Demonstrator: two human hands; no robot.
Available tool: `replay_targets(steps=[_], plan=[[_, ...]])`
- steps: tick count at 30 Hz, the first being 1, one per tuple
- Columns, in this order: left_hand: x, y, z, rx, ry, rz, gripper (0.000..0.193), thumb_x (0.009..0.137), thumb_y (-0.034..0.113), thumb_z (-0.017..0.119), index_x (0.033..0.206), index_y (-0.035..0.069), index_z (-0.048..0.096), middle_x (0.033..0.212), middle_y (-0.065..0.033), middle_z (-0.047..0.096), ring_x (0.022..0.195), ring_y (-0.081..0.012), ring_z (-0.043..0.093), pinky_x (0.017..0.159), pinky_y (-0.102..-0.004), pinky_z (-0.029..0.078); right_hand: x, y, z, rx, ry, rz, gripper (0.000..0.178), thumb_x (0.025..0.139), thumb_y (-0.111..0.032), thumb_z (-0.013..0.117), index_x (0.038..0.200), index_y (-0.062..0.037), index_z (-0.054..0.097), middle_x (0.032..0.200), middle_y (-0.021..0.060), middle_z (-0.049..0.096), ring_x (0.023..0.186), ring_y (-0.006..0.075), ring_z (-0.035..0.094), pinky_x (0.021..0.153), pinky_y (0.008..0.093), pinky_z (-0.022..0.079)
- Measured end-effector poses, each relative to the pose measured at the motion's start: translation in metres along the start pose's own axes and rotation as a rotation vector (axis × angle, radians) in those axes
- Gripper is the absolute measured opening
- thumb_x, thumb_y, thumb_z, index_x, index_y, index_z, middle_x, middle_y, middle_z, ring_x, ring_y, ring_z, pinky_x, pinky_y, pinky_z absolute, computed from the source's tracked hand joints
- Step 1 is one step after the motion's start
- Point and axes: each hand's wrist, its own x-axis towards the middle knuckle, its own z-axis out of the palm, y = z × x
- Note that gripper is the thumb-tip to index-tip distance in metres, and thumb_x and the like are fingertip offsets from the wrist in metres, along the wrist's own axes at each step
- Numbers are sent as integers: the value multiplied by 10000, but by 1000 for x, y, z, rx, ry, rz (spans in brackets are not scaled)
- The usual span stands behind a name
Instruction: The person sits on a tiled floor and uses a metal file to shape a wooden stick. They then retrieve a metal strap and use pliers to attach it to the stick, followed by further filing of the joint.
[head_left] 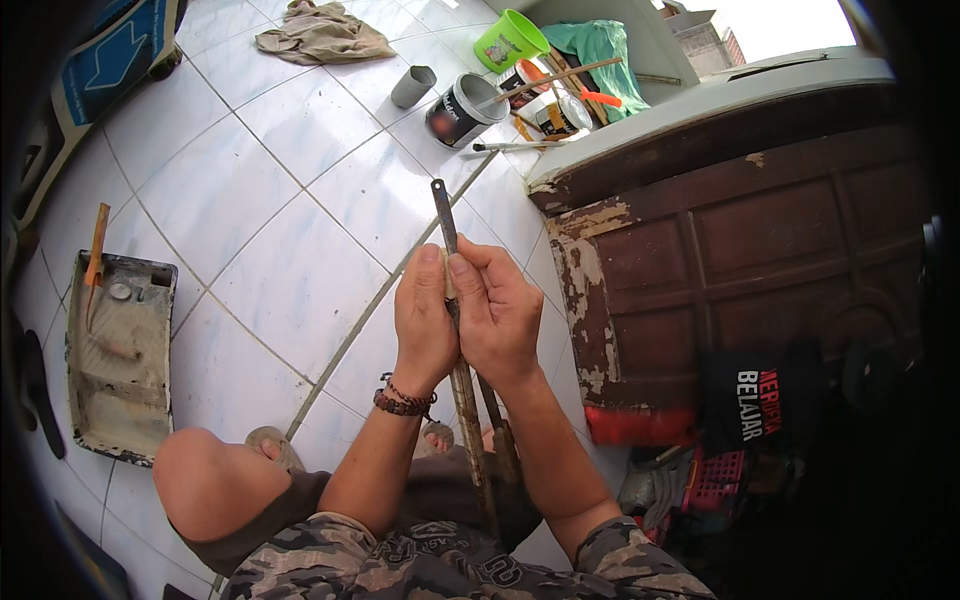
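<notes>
Both my hands are closed around a long, narrow, dark flat metal bar point(442, 208) with a small hole in its far end. My left hand point(424, 315) wraps it from the left, thumb pointing up along it. From the right, my right hand point(497, 305) pinches it with thumb and fingers. A small pale piece point(450, 277), perhaps tape or cloth, shows between the thumbs. Below the hands, a brownish, paint-stained rod point(468, 405) runs back to my lap, with a second dark length beside it. Whether these join the bar is hidden by my hands.
A used paint tray point(155, 400) with an orange-handled roller frame point(98, 245) lies left. Beyond my hands stand a black paint bucket point(447, 125), a grey cup point(413, 86) and a green pail point(510, 42). A crumpled cloth point(322, 35) lies far left; a peeling brown door point(740, 260) is right.
</notes>
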Motion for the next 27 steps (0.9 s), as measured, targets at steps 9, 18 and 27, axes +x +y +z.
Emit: replay_targets(steps=[9,18,27], plan=[[-3,-1,3,25,15,-5,466,1052,416,325,815,70,528,701,10,511,614,-66,443,541,-235,377,-5,-1,-3,17,15,41,173,961,-93,586,1063,38,631,729,141,676,610,139,650,559,286,506],[-3,4,4,-19,7,7,469,1049,427,331,815,71,527,708,17,503,637,-67,454,558,-239,390,14,-14,-3,10,-65,160,151,948,-59,597,1056,42,627,813,143,702,681,165,679,645,278,534],[-8,-2,6,85,2,1,473,1049,417,312,793,80,526,691,30,488,628,-63,432,554,-240,374,21,-2,-2,28,-21,70,153,951,-79,589,1050,31,629,696,152,655,566,180,636,547,293,501]])
